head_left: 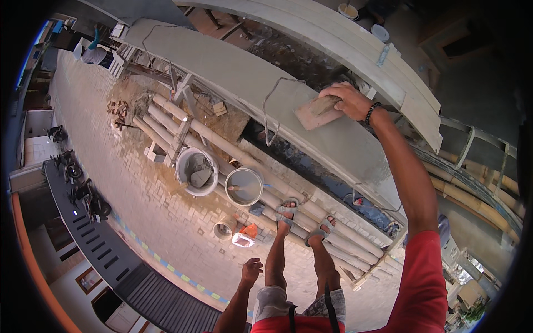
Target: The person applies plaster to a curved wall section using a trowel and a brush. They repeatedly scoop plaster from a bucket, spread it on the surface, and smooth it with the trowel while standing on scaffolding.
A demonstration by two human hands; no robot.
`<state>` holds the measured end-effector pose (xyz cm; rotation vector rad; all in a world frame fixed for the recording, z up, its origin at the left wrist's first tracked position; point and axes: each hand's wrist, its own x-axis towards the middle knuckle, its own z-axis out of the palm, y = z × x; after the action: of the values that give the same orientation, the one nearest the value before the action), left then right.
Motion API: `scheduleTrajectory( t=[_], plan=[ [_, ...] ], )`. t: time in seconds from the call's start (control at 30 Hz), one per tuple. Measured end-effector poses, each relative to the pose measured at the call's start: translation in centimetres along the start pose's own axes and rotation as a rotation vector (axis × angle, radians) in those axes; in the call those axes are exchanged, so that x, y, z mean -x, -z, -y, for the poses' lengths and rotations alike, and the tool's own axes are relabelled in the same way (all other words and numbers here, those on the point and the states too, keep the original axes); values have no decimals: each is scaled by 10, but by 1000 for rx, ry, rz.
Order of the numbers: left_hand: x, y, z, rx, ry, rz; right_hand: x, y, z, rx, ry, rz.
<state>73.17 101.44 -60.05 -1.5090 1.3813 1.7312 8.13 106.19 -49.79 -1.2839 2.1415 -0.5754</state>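
Observation:
My right hand [350, 100], a dark bead bracelet at its wrist, grips a flat plastering float [317, 115]. The float lies against the smooth grey cement face of a long concrete ledge [222, 61]. My left hand [252, 270] hangs low at my side, fingers loosely bent and apart, with nothing in it. Below stand a large white bucket [181, 166] with grey mortar inside and a second bucket [261, 191] of cloudy water. A bent wire [265, 114] sticks out along the ledge near the float.
My sandalled feet [287, 208] stand on bamboo scaffold poles [222, 161] above a paved street [139, 194]. Between poles and ledge runs a dark gutter [311, 166]. A small pail [225, 227] and an orange-and-white bag [244, 237] sit lower down. Another person [97, 55] is far left, beyond parked motorbikes [86, 197].

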Motion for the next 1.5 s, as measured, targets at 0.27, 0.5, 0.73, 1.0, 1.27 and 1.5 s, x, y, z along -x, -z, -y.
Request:
scheduleTrajectory(
  t=[0.27,0.5,0.73,1.0,1.27,1.5],
  plan=[
    [14,-18,9,26,15,-37,-68,-26,11,102,94,72],
    [18,-31,14,115,12,-78,-13,-16,-6,181,88,338],
    [13,-41,11,154,-42,-9,139,-21,-33,209,136,405],
    [2,-37,-9,88,-47,1,206,2,-21,-973,-425,-71],
    [8,-34,-33,128,-69,49,230,-69,19,-1285,-785,-669],
    [9,-23,-51,67,-57,54,204,-152,49,-440,-1043,-1120]
  ],
)
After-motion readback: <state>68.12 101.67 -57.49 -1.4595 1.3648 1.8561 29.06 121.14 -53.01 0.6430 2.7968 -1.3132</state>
